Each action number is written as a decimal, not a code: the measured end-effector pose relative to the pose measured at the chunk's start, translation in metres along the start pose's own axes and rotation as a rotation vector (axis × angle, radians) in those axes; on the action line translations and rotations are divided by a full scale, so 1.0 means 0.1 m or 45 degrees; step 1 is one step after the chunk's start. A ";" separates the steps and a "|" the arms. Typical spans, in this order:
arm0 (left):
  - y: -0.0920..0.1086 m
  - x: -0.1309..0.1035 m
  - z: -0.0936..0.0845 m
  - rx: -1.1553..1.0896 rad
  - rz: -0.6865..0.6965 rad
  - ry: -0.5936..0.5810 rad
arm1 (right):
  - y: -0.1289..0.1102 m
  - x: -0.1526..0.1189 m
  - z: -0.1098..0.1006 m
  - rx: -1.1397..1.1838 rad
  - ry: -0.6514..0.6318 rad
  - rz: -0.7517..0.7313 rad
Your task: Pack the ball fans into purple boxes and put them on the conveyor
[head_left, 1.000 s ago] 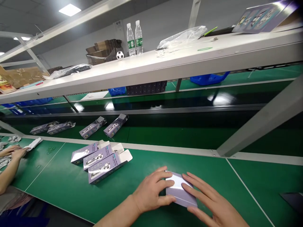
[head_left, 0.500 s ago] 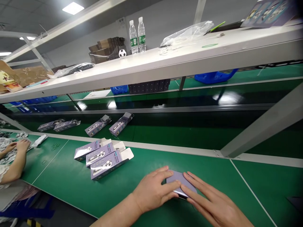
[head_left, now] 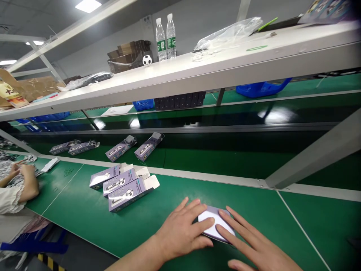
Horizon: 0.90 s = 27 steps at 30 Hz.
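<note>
A small lavender carton [head_left: 212,214] lies low over the green bench between my two hands, its upper face bright with glare. My left hand [head_left: 183,227] holds its left side, with fingers over the top edge and one finger across the face. My right hand [head_left: 248,239] has its fingers stretched and spread, fingertips touching the right part of the carton, thumb apart. The fingers cover much of the carton. To the left, three printed lavender boxes [head_left: 128,195] lie side by side with white end flaps open.
More printed boxes [head_left: 149,146] lie on the dark green strip behind. A white shelf [head_left: 169,81] crosses above, carrying water bottles [head_left: 171,37] and a small football [head_left: 147,60]. A slanted post [head_left: 310,154] stands at right. A co-worker's arm [head_left: 29,182] is at far left.
My right hand's fingers have spread and its thumb has come away from the carton. The carton's upper face now catches more light. The view has shifted slightly.
</note>
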<state>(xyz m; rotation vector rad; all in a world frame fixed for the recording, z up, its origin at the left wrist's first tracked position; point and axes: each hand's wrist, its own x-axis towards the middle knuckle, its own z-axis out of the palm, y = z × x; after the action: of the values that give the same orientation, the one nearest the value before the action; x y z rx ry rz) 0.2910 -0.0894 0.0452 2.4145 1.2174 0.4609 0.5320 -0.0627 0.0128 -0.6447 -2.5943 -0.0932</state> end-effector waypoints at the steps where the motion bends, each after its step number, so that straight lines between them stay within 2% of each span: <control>1: 0.00 -0.01 0.01 -0.003 0.004 0.001 | 0.00 -0.01 0.01 0.014 -0.007 0.008; 4: -0.02 -0.03 0.06 0.029 0.001 -0.005 | -0.02 -0.02 0.06 0.100 0.022 0.060; 8: -0.06 -0.04 0.17 0.110 -0.021 0.024 | -0.03 -0.03 0.16 0.139 0.146 0.114; 13: -0.11 -0.05 0.27 0.175 0.029 0.124 | -0.07 -0.04 0.21 0.044 0.138 0.117; 15: -0.11 -0.05 0.29 0.141 0.021 0.147 | -0.12 -0.05 0.19 0.056 0.157 0.174; 21: 0.00 0.04 0.21 -0.056 -0.106 0.104 | -0.17 -0.03 0.06 0.173 0.403 0.253; 24: 0.05 0.12 0.13 -0.090 -0.153 0.113 | -0.14 0.02 -0.01 0.176 0.398 0.275; 27: 0.04 0.18 0.07 -0.045 -0.107 0.104 | -0.12 0.05 -0.02 0.184 0.385 0.312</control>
<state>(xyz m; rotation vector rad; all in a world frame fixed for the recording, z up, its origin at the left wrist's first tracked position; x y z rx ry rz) 0.3070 -0.0785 0.0433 2.3250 1.3285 0.5555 0.5231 -0.0713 0.0174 -0.8199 -2.1937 0.0702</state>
